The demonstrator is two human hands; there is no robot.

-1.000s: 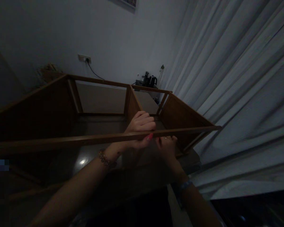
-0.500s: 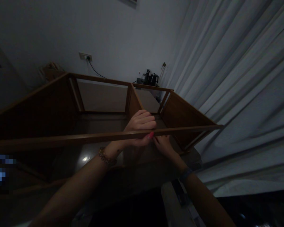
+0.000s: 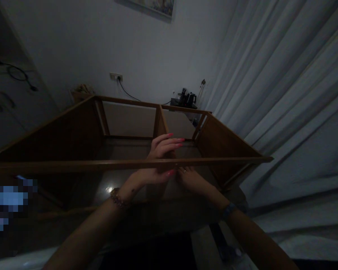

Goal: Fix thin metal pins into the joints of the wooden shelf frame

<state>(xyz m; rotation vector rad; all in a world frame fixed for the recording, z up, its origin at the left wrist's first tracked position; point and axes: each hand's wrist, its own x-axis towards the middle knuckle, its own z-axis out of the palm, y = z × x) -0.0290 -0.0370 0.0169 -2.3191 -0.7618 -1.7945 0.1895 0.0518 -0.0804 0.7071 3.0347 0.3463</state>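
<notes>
A brown wooden frame with side panels and a middle divider lies before me, its long front rail crossing the view. My left hand is around this rail near the divider, fingers stretched out above and behind it, thumb below. Its fingers are loose, not wrapped on the wood. Just under the rail, my right hand has bent fingers close to the left thumb, where divider and rail meet. Its fingertips are partly hidden, and what they pinch is too dark to make out.
A white curtain hangs close along the right. Behind the frame, a black kettle stands near the wall, and a cable runs from a wall socket. A white cabinet is at the left.
My left hand has loosened from a closed grip on the rail, its fingers now straightened. My right hand stays beneath the rail. The view has shifted left and slightly upward.
</notes>
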